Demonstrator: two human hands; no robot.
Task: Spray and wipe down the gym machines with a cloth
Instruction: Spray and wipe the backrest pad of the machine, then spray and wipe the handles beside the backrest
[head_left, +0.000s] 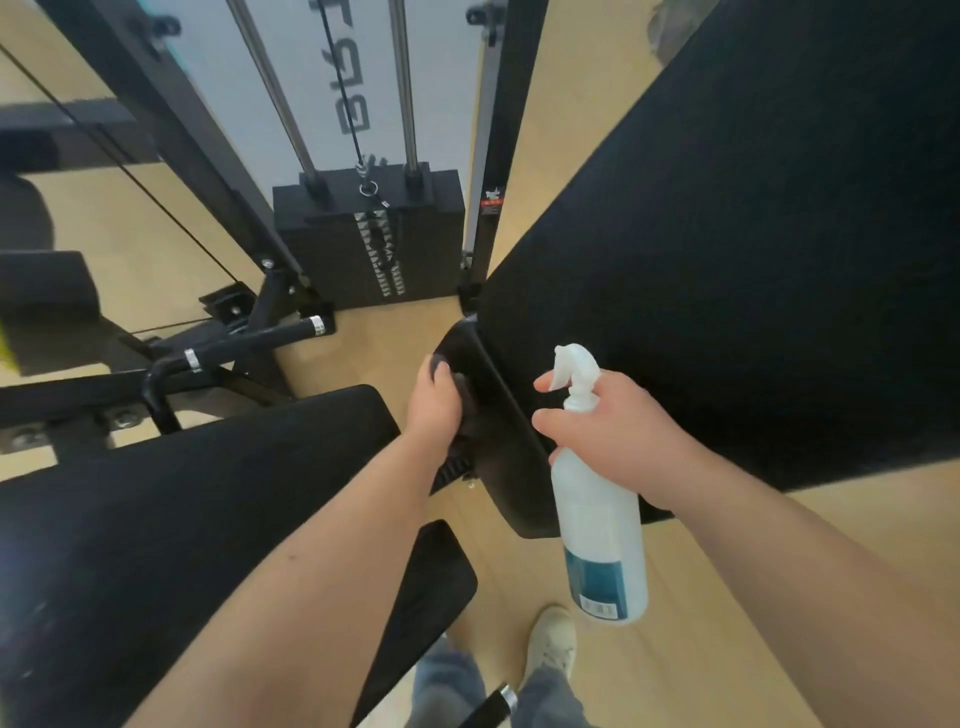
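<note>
Our left hand (434, 402) curls its fingers over a dark cloth (464, 391) and holds it against the narrow black pad edge (501, 457) of a gym machine. The cloth is nearly lost against the black surface. Just right of that hand, our right hand (618, 436) grips the neck of a white spray bottle (597, 525), with the forefinger across the trigger and the nozzle aimed left. The body of the bottle hangs below the hand, a blue label near its base. Behind the right hand rises a broad black back pad (753, 260), which blocks our view of whatever lies beyond it. Under the left forearm, and spreading away to its left, lies a black seat pad (182, 493). Ahead of the left hand stands the weight stack (369, 244), with two chrome guide rods (410, 88) and a cable (340, 78) running up from it. Further left, a black handle bar (249, 340) with chrome rings angles across the frame. Below the bottle, a pale shoe (553, 642) rests on the light wooden floor (701, 597).
</note>
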